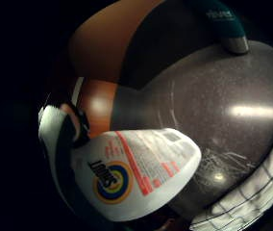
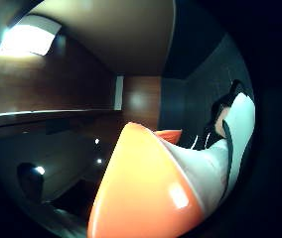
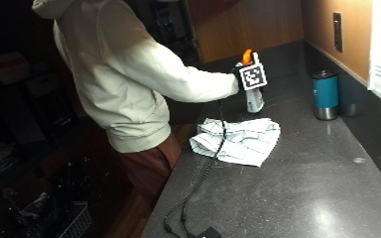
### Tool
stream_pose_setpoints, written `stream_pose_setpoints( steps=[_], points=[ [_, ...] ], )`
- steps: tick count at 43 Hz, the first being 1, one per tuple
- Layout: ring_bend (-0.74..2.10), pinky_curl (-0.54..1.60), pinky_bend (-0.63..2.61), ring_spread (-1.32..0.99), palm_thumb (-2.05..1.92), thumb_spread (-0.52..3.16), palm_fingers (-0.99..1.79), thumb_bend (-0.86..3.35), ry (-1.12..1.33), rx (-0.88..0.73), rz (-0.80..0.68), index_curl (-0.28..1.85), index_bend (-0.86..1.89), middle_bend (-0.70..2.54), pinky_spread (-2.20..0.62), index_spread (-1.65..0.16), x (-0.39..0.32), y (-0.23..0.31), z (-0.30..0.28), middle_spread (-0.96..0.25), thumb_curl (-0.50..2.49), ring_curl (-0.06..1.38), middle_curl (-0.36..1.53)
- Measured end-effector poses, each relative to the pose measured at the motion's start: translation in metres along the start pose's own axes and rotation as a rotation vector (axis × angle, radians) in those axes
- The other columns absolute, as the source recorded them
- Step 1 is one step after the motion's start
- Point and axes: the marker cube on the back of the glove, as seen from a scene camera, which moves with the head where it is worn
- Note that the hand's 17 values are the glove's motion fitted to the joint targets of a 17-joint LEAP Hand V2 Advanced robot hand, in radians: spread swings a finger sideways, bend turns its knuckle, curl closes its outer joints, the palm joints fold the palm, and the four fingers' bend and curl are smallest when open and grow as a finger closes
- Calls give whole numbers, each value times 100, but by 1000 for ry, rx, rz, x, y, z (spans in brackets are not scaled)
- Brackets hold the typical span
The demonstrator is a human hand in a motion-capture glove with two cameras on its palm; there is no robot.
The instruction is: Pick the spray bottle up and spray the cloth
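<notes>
A person in a cream hooded sweatshirt [image 3: 121,69] stood at the near edge of a long dark speckled stone counter [image 3: 296,188] and reached across it with the gloved right hand [image 3: 240,74]. That hand was wrapped around the neck of a white plastic spray bottle with an orange trigger head [image 3: 253,96], holding it upright with its base at or just above the counter; whether it touched could not be told. In the little-finger palm view the bottle's label [image 1: 127,171] showed the word "Shout" over a blue and yellow ring, with orange-bordered small print beside it that was too fine to read. The thumb-side palm view was filled by the orange head [image 2: 146,193], close against the palm. A crumpled white cloth with thin dark checked lines [image 3: 236,139] lay on the counter just in front of the bottle, near the counter's front edge, apart from the hand. A teal insulated tumbler with a steel base [image 3: 325,94] stood further along by the wood-panelled back wall [image 3: 322,29], bearing small pale lettering that could not be made out. Open counter stretched from the cloth toward the camera.
</notes>
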Motion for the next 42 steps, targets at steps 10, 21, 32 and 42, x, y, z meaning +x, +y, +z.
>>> stream_pose_setpoints(
  steps=[10,21,32,42],
  points=[
    [66,38,31,-14,93,18,136,-4,-34,131,-9,53,43,63,-19,-14,5,-41,34,-9,77,46,51],
    [50,40,37,-14,83,50,83,-6,74,-228,-90,48,17,44,-10,-21,8,-15,30,-10,72,42,46],
    [43,40,45,-14,64,78,47,-5,23,-216,-101,34,9,22,-1,-30,2,17,-19,-8,60,37,38],
    [43,38,43,-14,61,86,50,-4,55,-52,-142,30,12,20,2,-33,-18,39,-48,-8,54,35,37]
  ],
)
